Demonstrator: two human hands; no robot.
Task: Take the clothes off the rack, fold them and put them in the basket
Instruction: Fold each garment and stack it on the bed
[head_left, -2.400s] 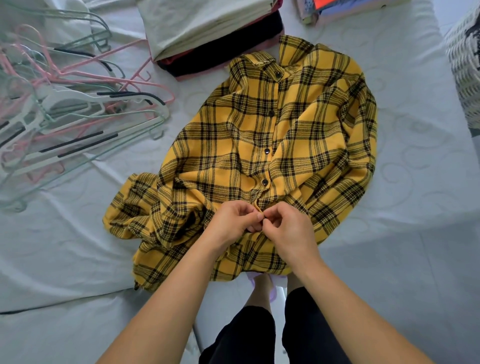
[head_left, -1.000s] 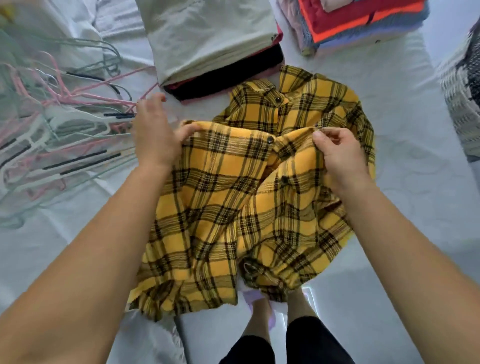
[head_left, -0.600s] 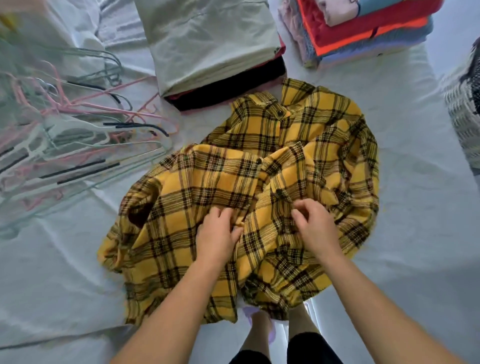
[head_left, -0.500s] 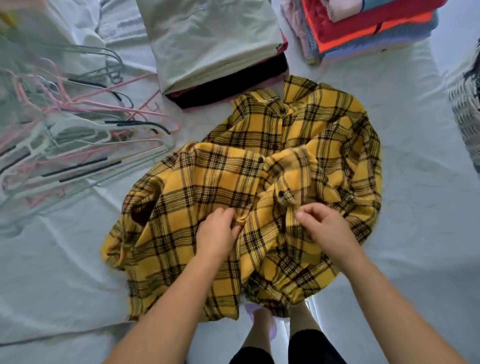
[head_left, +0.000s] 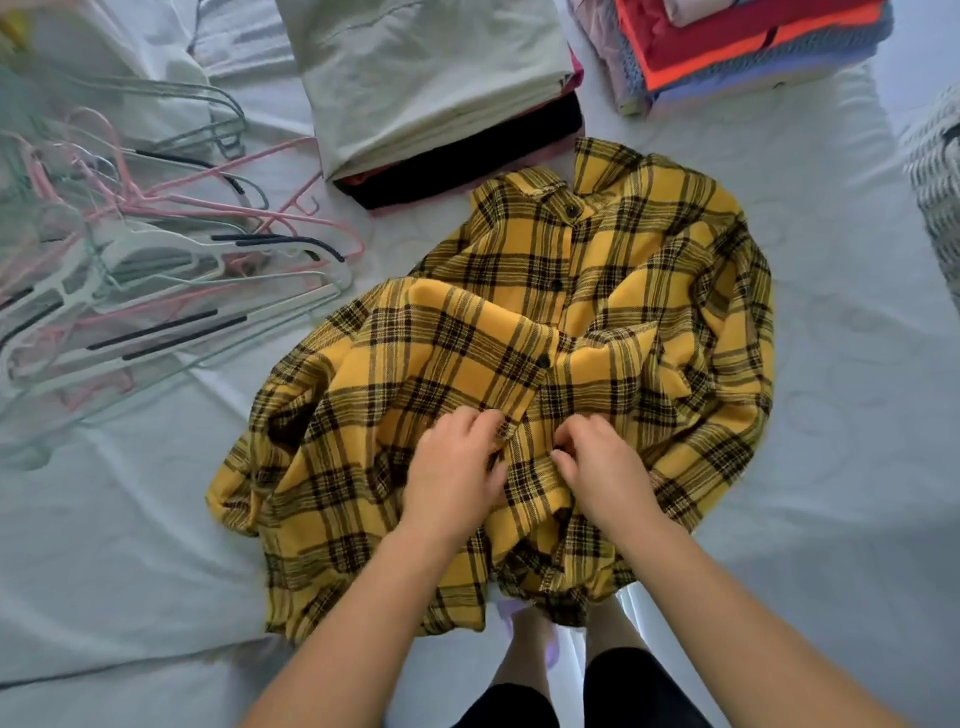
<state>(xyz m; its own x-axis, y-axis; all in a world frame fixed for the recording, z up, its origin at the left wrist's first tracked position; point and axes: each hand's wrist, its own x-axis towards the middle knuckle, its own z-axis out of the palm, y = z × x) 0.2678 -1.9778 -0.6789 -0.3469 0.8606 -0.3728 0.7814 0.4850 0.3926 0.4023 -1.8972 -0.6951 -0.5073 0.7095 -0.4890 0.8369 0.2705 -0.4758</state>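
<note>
Yellow plaid shirt (head_left: 597, 322) lies rumpled on the bed (head_left: 130, 519), collar at the far end, hem at the near edge; long axis runs away from the person. Left hand (head_left: 457, 467) and right hand (head_left: 602, 467), close together, each pinch fabric at the button placket.

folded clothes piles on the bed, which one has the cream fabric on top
The left pile, beside the hangers: cream cloth over black. The right pile is red and orange.
</note>
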